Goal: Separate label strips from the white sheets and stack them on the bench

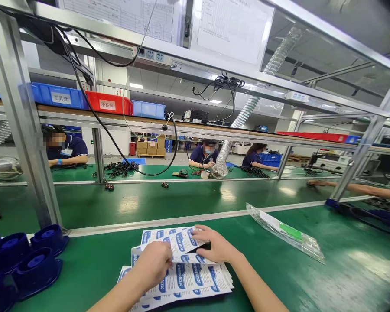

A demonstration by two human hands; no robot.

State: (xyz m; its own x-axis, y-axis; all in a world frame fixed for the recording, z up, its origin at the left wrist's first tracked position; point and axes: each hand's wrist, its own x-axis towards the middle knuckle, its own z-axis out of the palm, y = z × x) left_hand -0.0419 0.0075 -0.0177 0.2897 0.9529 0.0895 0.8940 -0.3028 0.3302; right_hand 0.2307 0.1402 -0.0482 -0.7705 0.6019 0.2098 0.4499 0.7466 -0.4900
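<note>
A stack of white label sheets point(185, 279) printed with blue labels lies on the green bench right in front of me. My left hand point(152, 264) is curled over the stack's upper left part, fingers pinched at the top sheet point(178, 240). My right hand point(214, 245) rests on that sheet's right edge, fingers bent and pressing on it, and the edge is lifted a little. Something dark shows just under the right fingers, too hidden to name.
Several dark blue round parts point(35, 264) sit at the left bench edge. A clear plastic bag with a green label point(286, 232) lies to the right. A metal frame post point(22, 117) rises at left. Beyond runs a green conveyor point(149, 201); other people work across it.
</note>
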